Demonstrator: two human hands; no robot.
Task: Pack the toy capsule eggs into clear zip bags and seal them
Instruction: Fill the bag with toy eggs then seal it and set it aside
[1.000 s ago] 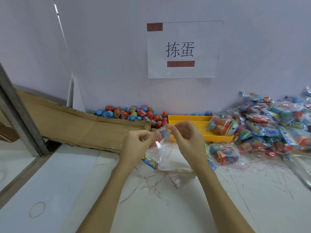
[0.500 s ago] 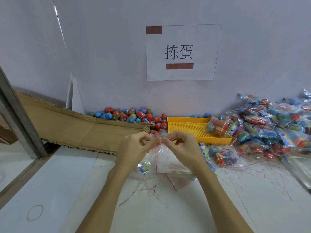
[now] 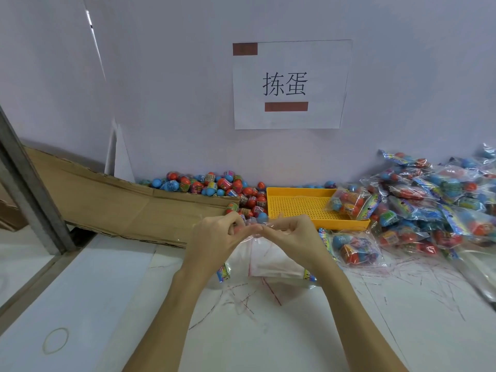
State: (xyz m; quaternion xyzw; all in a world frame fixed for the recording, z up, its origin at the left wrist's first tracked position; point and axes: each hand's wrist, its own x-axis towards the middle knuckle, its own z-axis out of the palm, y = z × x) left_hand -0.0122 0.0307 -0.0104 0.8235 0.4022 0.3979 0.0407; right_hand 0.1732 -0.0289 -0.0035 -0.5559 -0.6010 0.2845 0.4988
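Left hand (image 3: 214, 237): fingers curled, pinching the top edge of the clear zip bag (image 3: 265, 253).
Right hand (image 3: 292, 237): fingers curled, pinching the same edge — fingertips meet the left hand's.
Clear zip bag: hanging above the white table (image 3: 295, 331), in front of the yellow tray (image 3: 303, 205).
Loose capsule eggs (image 3: 214, 185): heaped against the wall — left of the tray.
Filled bags (image 3: 434, 200): piled at right.

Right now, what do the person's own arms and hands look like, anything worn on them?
Both forearms are bare as far as the frame shows: no sleeves, gloves, watch or bracelets. The left hand and right hand show no rings on the parts visible. Fingernails look short and unpainted, though they are small here.
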